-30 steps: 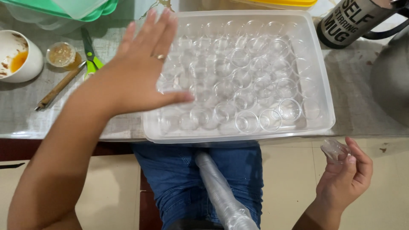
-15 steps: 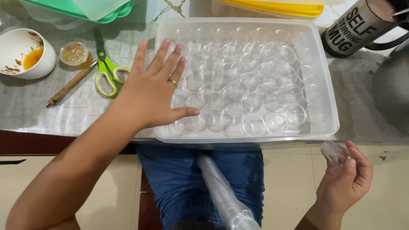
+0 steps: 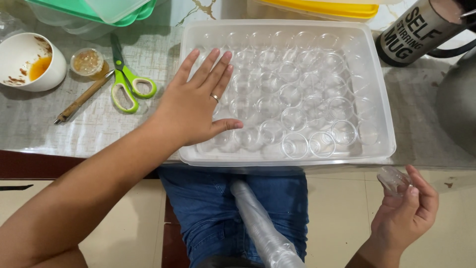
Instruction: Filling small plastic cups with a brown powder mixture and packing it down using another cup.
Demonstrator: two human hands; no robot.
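A clear plastic tray sits on the counter, filled with several small clear cups standing upright in rows. My left hand lies flat with fingers spread on the tray's left part, over the cups there. My right hand is below the counter edge at the lower right, fingers closed around one small clear cup. A long sleeve of stacked clear cups rests on my lap between my legs.
Green-handled scissors, a wooden-handled tool, a small filled sauce cup and a white bowl with orange residue lie left of the tray. A dark mug and a grey pot stand right. Green and yellow lidded containers line the back.
My left hand has slid left and toward me across the tray's cups. The view shifted, revealing the scissors. My right hand stays holding the cup.
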